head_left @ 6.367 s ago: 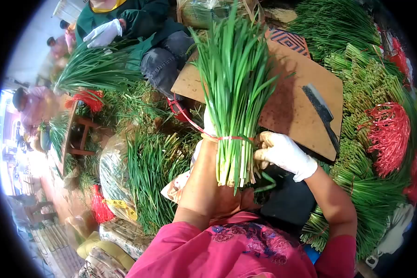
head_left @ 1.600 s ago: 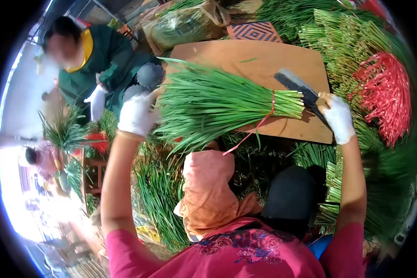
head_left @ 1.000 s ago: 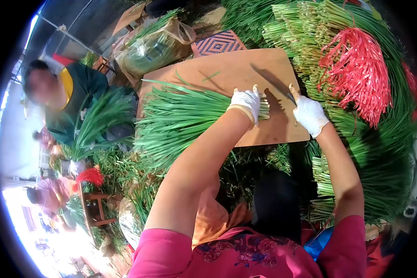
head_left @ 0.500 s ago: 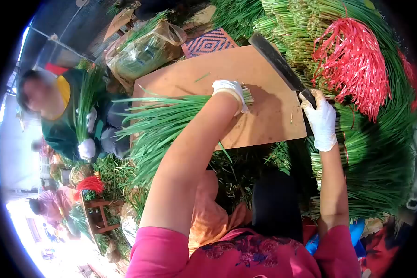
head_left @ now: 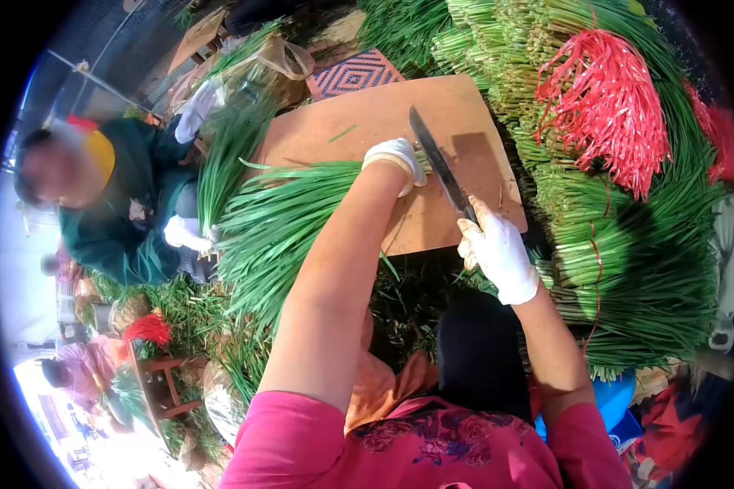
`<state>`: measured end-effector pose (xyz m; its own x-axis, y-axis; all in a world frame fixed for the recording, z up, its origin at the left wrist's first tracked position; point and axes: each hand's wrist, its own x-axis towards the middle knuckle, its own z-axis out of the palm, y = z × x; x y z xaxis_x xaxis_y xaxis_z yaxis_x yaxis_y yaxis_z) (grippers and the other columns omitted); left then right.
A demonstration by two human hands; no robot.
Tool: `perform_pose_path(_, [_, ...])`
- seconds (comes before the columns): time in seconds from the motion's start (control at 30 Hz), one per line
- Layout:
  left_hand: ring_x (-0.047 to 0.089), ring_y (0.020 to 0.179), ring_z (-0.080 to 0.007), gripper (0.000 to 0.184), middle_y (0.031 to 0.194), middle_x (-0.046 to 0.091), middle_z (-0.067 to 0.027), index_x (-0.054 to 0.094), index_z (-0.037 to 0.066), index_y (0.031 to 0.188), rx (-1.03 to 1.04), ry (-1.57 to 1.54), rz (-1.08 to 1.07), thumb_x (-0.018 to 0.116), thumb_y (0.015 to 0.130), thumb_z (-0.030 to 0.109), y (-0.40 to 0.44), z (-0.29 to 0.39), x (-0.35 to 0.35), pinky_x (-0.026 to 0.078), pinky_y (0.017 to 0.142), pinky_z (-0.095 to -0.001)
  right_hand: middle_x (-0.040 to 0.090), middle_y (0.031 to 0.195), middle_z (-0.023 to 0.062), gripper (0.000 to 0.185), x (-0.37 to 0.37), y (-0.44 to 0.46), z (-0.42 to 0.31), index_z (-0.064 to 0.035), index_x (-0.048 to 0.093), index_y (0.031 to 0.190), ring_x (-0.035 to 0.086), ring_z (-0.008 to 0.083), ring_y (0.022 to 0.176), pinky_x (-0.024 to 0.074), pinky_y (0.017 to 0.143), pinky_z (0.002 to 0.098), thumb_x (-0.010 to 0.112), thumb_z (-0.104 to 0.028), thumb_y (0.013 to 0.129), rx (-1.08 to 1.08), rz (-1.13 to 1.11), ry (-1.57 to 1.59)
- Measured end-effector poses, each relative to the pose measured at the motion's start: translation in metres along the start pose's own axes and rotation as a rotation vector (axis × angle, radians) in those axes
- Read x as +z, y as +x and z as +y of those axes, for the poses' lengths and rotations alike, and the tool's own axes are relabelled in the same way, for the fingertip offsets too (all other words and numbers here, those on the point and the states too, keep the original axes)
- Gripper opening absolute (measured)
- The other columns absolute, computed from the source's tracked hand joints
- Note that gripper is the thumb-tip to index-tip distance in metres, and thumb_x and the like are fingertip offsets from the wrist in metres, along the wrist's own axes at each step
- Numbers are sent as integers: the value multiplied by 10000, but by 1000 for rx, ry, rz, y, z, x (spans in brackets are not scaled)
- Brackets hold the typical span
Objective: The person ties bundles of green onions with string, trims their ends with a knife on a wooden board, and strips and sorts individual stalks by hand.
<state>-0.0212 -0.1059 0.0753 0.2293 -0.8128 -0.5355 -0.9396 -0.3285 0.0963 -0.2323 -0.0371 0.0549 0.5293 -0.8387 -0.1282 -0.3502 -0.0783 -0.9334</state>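
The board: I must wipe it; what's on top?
On the board lie a green bunch under the left hand and a loose leaf. The right hand holds a knife over the board. The surface beneath the bunch is hidden.

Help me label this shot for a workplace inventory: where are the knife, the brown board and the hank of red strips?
Knife (head_left: 439, 165): head view, middle of the blade.
Brown board (head_left: 375, 112): head view, bare top surface.
Hank of red strips (head_left: 610, 102): head view, middle of the hank.
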Motion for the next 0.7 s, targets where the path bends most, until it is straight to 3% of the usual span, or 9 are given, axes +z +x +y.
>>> perform_pose_path(0.2, [603,1037,-294,582,1112,628,-154,617,50,1116,2,-10,13,765,650,365,2,-3,3,483,869,-370,557,557,103,371,5,12,5,31,464,1208,545,172,433,439,413,304,510,-177,905,134,-64,47])
perform_pose_path(0.43, [604,1033,-289,525,1095,637,-143,648,66,1086,10,-12,54,729,644,338,11,-7,11,484,871,-361,491,538,79,172,12,56,-8,-8,464,924,489,165,398,397,363,309,448,-178,904,300,-157,162])
perform_pose_path(0.53, [606,1027,-290,509,1091,641,-131,655,92,1082,3,-31,64,730,645,343,12,-7,9,485,866,-363,497,543,88,167,18,68,-5,-9,459,958,491,178,401,400,362,319,445,-162,894,157,-146,25])
perform_pose_path(0.63, [621,994,-279,447,1072,649,-114,669,110,1049,34,-17,100,719,653,314,19,-7,12,499,829,-367,493,546,97,155,5,51,-17,-10,457,949,490,186,409,394,364,324,434,-152,889,369,-188,92])
perform_pose_path(0.7, [620,996,-280,457,1075,647,-119,664,101,1054,36,4,98,713,658,322,23,-8,22,499,829,-366,480,538,106,141,18,59,-9,-14,452,932,479,195,401,387,358,332,433,-146,884,379,-186,197])
